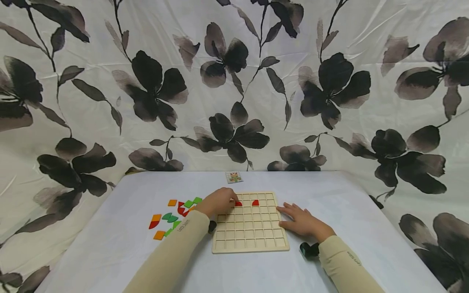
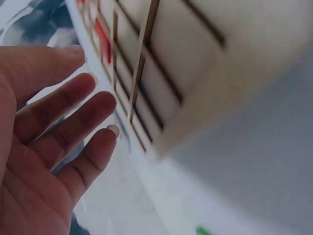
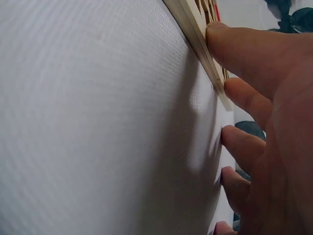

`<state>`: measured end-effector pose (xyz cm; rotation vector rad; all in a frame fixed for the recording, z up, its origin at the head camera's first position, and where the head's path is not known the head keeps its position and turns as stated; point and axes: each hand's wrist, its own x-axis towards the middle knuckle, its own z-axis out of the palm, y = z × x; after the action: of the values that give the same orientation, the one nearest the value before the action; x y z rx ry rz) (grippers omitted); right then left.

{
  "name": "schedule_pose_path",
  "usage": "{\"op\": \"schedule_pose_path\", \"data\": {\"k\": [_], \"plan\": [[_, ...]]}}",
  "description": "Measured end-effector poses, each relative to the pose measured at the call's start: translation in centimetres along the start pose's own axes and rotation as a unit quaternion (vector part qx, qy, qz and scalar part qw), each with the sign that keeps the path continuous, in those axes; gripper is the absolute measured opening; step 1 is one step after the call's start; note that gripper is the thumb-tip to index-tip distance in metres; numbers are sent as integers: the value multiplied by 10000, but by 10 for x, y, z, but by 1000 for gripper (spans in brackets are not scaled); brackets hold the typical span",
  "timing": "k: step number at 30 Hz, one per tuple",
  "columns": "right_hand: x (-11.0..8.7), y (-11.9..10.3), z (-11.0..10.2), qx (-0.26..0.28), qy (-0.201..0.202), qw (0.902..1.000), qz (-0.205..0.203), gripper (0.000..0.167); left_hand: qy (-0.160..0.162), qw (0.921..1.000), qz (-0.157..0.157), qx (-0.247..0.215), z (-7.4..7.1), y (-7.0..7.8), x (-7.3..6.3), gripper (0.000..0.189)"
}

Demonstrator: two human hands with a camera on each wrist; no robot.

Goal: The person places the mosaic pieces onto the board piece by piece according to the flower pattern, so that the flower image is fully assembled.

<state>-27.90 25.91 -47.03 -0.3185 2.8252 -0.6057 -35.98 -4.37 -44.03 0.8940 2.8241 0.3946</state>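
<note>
Two red pieces (image 1: 255, 202) are seen from the head camera near the far edge of a wooden grid board (image 1: 250, 235), which is laid on a white table (image 1: 110, 252). The left hand (image 1: 219, 202) is held over the board's far left part, its fingertips just beside one red piece. Loose coloured pieces (image 1: 172, 219) are scattered left of the board, and a small patterned card (image 1: 234, 177) is placed beyond it. The board's right edge is touched by the spread right hand (image 1: 302, 220).

From the left wrist, loosely bent, parted fingers are shown; nothing is seen gripped, though the index finger is hidden.

From the right wrist, the board's edge is touched by the thumb; nothing is grasped.
</note>
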Motion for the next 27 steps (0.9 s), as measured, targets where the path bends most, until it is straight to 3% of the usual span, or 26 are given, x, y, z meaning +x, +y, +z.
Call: {"op": "schedule_pose_path", "data": {"k": [4,15,21,27], "plan": [[-2,-3,-1,45,-46,9999,78,62,83,9995,-225,-220,-12,-12,-13,23],[-6,-7,-4,47,-38,10000,-6,61,386,9923,-1165,136,-36,-67,-53,24],[-7,-7,-4,32,-44,10000,31,61,225,9859,-1655,104,-47,-88,-71,25],[-7,-8,-4,47,-46,10000,23,61,-46,9741,-2259,15,-46,-104,-80,25]]}}
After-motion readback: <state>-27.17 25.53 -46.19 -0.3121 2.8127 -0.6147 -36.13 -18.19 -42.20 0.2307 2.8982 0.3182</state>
